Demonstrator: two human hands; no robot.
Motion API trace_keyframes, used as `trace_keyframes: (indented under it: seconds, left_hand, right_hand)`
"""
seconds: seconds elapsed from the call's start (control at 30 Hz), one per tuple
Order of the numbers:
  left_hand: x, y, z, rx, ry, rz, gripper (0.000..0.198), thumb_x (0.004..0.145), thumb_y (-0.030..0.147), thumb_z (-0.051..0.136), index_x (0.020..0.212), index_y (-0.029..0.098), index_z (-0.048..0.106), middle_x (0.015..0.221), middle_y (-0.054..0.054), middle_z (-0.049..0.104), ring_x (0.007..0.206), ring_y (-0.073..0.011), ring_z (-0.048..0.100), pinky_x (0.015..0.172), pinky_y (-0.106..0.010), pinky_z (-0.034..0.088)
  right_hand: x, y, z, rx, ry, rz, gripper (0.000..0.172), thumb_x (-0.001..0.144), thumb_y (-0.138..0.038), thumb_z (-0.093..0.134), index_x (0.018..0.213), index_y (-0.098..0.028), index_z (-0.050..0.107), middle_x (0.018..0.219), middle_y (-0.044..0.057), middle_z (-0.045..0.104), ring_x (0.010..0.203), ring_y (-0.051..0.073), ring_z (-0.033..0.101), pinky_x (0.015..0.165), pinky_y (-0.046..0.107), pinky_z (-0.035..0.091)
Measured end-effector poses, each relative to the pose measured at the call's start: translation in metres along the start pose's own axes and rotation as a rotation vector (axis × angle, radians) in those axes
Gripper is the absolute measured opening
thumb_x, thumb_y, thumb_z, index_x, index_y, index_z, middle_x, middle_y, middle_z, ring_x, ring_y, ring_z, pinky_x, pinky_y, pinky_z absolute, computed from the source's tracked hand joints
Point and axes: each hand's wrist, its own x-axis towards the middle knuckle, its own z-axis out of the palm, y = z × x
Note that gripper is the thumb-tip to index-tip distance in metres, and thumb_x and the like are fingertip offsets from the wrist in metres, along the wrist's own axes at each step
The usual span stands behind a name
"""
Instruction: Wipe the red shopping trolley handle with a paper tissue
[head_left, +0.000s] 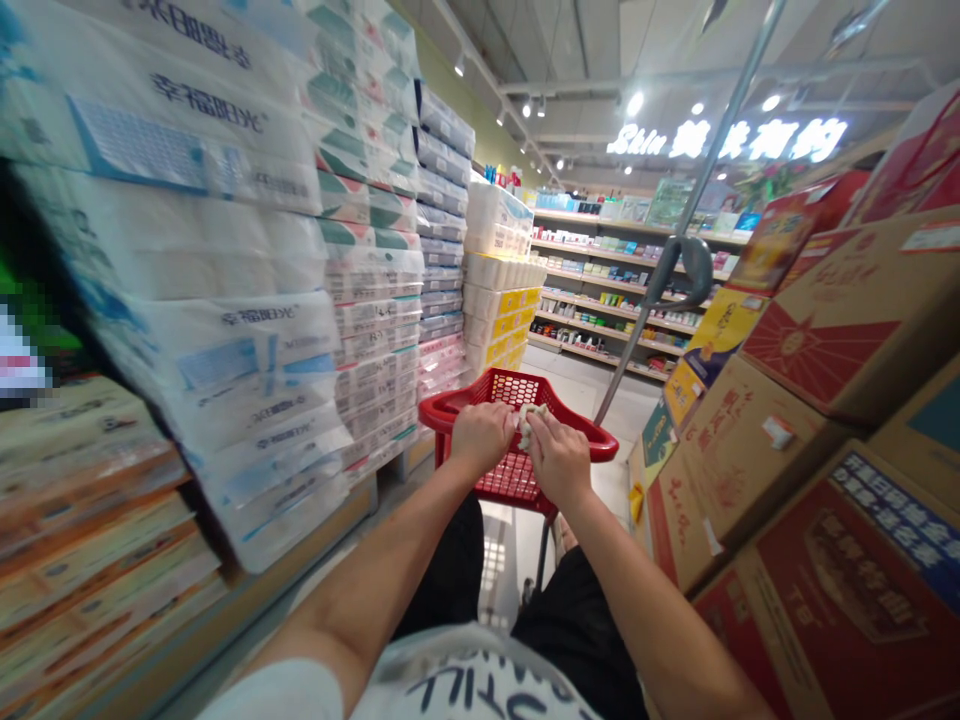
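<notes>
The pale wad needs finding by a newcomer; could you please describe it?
Between stacked white packs and cardboard cartons is a red cart. At its rim, the right hand holds the wad, the only pale, crumpled thing against the red.

Upright red mesh bskt (517, 480) w/ crumpled off-white wad (527, 414) @ near side

white short-sleeved shirt (401, 658) | dark printed lettering (456, 689) | black trousers (579, 622)

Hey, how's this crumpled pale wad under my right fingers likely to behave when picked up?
The pale wad is probably floppy, since it bunches into soft-looking folds. It's likely light, looking smaller than your right hand. And it seems unlikely to roll, given its irregular outline.
</notes>
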Motion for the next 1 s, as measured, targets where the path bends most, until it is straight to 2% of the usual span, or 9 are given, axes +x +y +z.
trace_keyframes:
  seconds: [0.23, 0.4, 0.5, 0.6, 0.73, 0.8, 0.9, 1.0]
  left_hand:
    - [0.000, 0.000, -0.001, -0.008, 0.001, -0.004, 0.032, 0.095, 0.029, 0.035, 0.103, 0.019, 0.065, 0.098, -0.006, 0.071, 0.090, -0.0210, 0.063, 0.077, -0.035, 0.042]
    - [0.000, 0.001, -0.001, -0.002, -0.002, -0.011, 0.030, 0.095, 0.028, 0.037, 0.102, 0.019, 0.065, 0.098, -0.007, 0.071, 0.090, -0.0205, 0.063, 0.077, -0.035, 0.042]
    - [0.000, 0.001, -0.001, 0.005, -0.002, -0.010, 0.030, 0.095, 0.030, 0.037, 0.102, 0.019, 0.064, 0.097, -0.006, 0.071, 0.089, -0.0207, 0.063, 0.077, -0.035, 0.041]
    - [0.000, 0.001, -0.001, 0.017, -0.007, -0.010, 0.031, 0.095, 0.030, 0.037, 0.102, 0.019, 0.065, 0.096, -0.007, 0.070, 0.089, -0.0205, 0.063, 0.077, -0.035, 0.041]
    - [0.000, 0.001, -0.001, 0.009, -0.010, -0.008, 0.030, 0.095, 0.029, 0.037, 0.101, 0.019, 0.065, 0.095, -0.006, 0.071, 0.089, -0.0203, 0.063, 0.076, -0.035, 0.041]
    - [0.000, 0.001, -0.002, 0.003, -0.007, -0.008, 0.031, 0.095, 0.029, 0.036, 0.102, 0.019, 0.065, 0.096, -0.006, 0.071, 0.089, -0.0204, 0.063, 0.077, -0.035, 0.041]
    - [0.000, 0.000, -0.001, -0.005, -0.004, -0.010, 0.032, 0.095, 0.029, 0.036, 0.103, 0.018, 0.065, 0.098, -0.007, 0.071, 0.091, -0.0205, 0.063, 0.078, -0.035, 0.041]
    - [0.000, 0.000, 0.001, -0.011, -0.006, -0.003, 0.031, 0.094, 0.027, 0.037, 0.104, 0.018, 0.065, 0.100, -0.007, 0.071, 0.092, -0.0212, 0.063, 0.079, -0.035, 0.042]
  right_hand:
    - [-0.019, 0.012, 0.002, 0.022, 0.094, -0.194, 0.036, 0.090, -0.023, 0.051, 0.124, -0.027, 0.061, 0.128, 0.009, 0.058, 0.115, 0.028, 0.047, 0.096, 0.045, 0.034]
    - [-0.023, 0.019, 0.001, 0.014, 0.074, -0.273, 0.034, 0.090, -0.024, 0.052, 0.122, -0.029, 0.062, 0.128, 0.008, 0.057, 0.119, 0.029, 0.045, 0.097, 0.046, 0.033]
    - [-0.016, 0.017, -0.002, -0.003, 0.043, -0.205, 0.036, 0.092, -0.028, 0.049, 0.127, -0.025, 0.058, 0.125, 0.009, 0.059, 0.110, 0.027, 0.051, 0.092, 0.041, 0.035]
    - [-0.003, 0.009, -0.003, -0.033, -0.002, -0.052, 0.035, 0.094, -0.032, 0.045, 0.126, -0.023, 0.057, 0.117, 0.009, 0.063, 0.092, 0.023, 0.057, 0.082, 0.037, 0.037]
    - [0.007, -0.001, 0.000, -0.061, -0.015, 0.091, 0.032, 0.095, -0.031, 0.042, 0.121, -0.022, 0.059, 0.106, 0.009, 0.066, 0.079, 0.021, 0.057, 0.075, 0.035, 0.036]
    - [0.003, -0.002, 0.003, -0.056, 0.030, 0.059, 0.033, 0.094, -0.029, 0.044, 0.122, -0.021, 0.059, 0.111, 0.011, 0.065, 0.086, 0.022, 0.057, 0.079, 0.036, 0.036]
    - [-0.015, 0.003, 0.008, -0.038, 0.125, -0.088, 0.035, 0.092, -0.026, 0.048, 0.124, -0.023, 0.059, 0.125, 0.012, 0.058, 0.109, 0.028, 0.052, 0.092, 0.043, 0.035]
    - [-0.033, 0.014, 0.010, -0.017, 0.166, -0.245, 0.035, 0.089, -0.022, 0.053, 0.122, -0.030, 0.061, 0.131, 0.007, 0.055, 0.125, 0.032, 0.041, 0.100, 0.048, 0.030]
